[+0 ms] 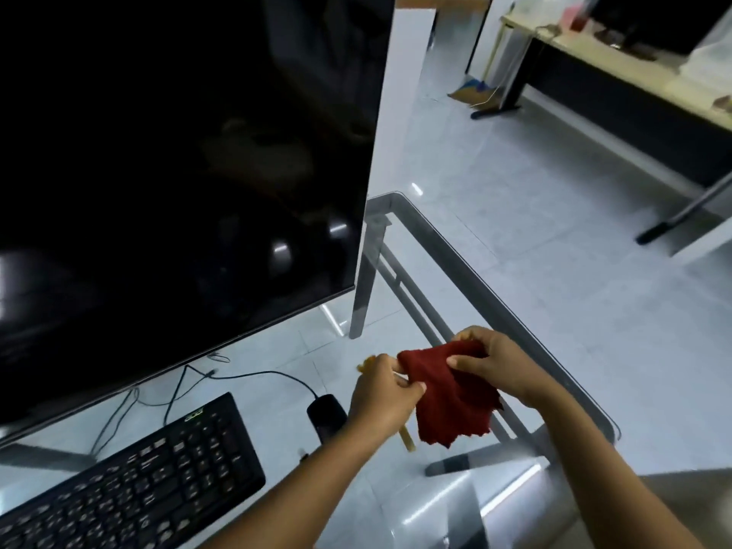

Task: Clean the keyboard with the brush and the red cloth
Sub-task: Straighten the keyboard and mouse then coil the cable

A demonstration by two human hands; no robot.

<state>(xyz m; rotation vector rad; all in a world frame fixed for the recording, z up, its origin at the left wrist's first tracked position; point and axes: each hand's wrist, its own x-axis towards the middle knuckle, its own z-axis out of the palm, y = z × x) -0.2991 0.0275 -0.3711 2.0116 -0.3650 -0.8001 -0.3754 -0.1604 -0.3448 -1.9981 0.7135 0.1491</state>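
holding the red cloth [447, 398] above the glass table [495, 303], both hands work at its upper edge. the left hand [382, 398] pinches the cloth's left corner between thumb and fingers and also grips the brush [408, 443]; its pale wooden handle sticks out below the palm and a yellowish end shows above the knuckles. the right hand [499, 366] pinches the cloth's upper right part with curled fingers and thumb. the cloth hangs crumpled between the hands, clear of the table. the black keyboard [150, 481] lies on the table at lower left, well apart from the cloth. a black wired mouse [325, 414] sits just right of the keyboard. a dark monitor [178, 172] stands behind.
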